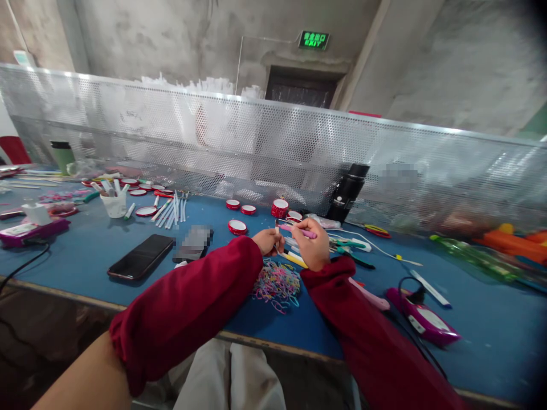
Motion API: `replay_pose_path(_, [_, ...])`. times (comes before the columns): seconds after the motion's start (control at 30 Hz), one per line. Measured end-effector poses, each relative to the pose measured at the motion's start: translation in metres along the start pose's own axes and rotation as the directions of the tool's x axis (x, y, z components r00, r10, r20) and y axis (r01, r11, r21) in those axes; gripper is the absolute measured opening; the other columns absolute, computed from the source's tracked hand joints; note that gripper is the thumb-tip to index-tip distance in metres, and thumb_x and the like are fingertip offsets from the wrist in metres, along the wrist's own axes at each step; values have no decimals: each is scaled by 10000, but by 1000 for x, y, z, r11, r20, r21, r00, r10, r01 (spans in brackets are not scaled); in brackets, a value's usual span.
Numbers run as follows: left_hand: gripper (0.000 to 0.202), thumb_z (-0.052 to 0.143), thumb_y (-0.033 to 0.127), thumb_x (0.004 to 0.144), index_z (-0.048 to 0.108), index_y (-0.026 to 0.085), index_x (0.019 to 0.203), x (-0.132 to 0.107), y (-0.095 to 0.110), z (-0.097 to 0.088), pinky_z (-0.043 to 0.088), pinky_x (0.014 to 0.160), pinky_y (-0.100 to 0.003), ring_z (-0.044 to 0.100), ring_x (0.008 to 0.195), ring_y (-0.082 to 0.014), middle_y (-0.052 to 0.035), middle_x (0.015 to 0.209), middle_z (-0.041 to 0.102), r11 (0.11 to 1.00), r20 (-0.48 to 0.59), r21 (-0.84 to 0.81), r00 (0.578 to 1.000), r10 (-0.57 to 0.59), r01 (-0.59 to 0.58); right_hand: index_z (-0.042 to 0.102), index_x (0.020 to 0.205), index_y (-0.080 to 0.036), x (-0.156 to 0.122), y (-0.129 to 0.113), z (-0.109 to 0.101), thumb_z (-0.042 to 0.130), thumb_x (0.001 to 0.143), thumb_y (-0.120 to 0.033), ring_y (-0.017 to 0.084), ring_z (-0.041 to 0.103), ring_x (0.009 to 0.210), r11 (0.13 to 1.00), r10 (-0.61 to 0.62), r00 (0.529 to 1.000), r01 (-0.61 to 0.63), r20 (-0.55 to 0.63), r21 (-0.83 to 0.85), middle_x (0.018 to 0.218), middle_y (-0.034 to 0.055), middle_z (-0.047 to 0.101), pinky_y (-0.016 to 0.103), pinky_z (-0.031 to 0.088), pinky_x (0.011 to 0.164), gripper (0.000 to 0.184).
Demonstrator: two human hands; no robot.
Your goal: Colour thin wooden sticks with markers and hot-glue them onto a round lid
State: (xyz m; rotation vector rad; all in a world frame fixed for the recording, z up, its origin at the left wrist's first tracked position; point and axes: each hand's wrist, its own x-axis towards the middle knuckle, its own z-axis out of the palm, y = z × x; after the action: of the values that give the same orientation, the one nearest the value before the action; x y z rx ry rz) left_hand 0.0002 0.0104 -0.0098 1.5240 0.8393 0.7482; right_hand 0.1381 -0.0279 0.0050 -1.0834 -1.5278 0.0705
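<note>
Right hand (314, 247) closed around pink pen (301, 231), held level above blue table (85, 250), likely for steadiness. Left hand (267, 241) pinched narrow at pen's end; what it grips, cannot tell. Rubber bands (277, 282) heaped just below, within easy reach.

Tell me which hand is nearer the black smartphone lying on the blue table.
Left. The left hand lies right of the black smartphone; the right hand, holding a pink pen, is farther right.
</note>
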Motion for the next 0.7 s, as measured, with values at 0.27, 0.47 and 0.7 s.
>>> replay_pose_path(0.27, [207,323,186,929,472,158,788,-3,2,1,211,374,-195,386,341,-49,34,568,534,1000,-8,14,1000,1,-1,566,717,-210,0,-1,-1,601,784,-299,137,538,583,1000,-1,1000,2,-18,25,626,-24,575,250,433,563,116])
replay_pose_path(0.47, [219,303,178,932,456,163,776,-3,3,0,209,372,-205,390,341,-54,32,574,531,1000,-4,15,1000,0,0,565,714,-211,-1,2,0,602,787,-300,137,538,577,1000,4,1000,-3,-16,22,624,-21,579,250,433,561,122])
replay_pose_path(0.7, [216,306,170,927,475,156,793,-4,4,2,221,379,-208,388,347,-60,29,570,527,1000,-4,15,1000,-10,10,564,714,-209,0,1,0,599,781,-298,135,535,574,1000,-4,1000,4,-8,12,622,-21,580,250,429,559,117])
